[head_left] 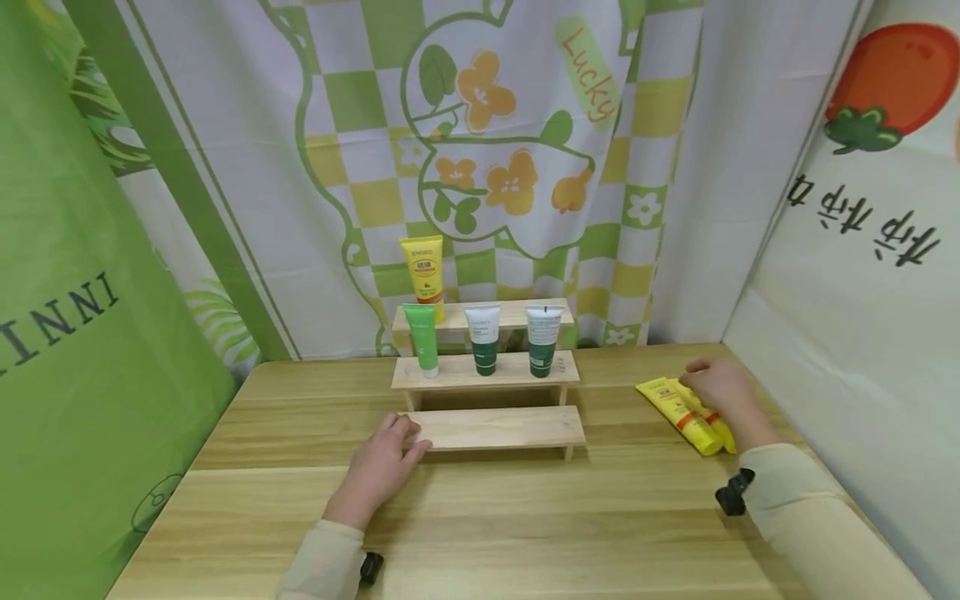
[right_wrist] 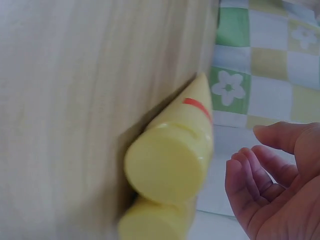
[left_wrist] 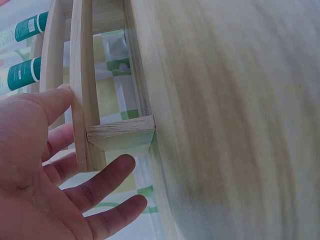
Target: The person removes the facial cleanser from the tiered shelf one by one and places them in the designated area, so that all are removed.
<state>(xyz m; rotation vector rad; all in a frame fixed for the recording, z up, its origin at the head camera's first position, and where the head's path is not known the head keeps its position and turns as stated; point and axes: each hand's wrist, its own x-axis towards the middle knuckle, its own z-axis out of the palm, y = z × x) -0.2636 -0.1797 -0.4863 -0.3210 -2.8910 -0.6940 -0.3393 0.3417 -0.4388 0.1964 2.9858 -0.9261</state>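
My left hand [head_left: 386,454] rests on the left end of the lowest step of a wooden display stand [head_left: 487,429]. In the left wrist view, the thumb touches the board's edge while the other fingers spread loosely around the end. On the right, my right hand [head_left: 722,390] hovers by two yellow squeeze tubes [head_left: 678,412] lying side by side. The right wrist view shows this hand [right_wrist: 280,180] with loosely bent fingers and nothing held, apart from the near tube's cap [right_wrist: 165,165].
On the top step stands a yellow tube [head_left: 423,267]. The middle step bears a green tube [head_left: 423,337], a white-and-green tube [head_left: 483,337] and another white-and-green tube [head_left: 542,337]. Patterned curtains [head_left: 480,208] surround the wooden table [head_left: 525,525].
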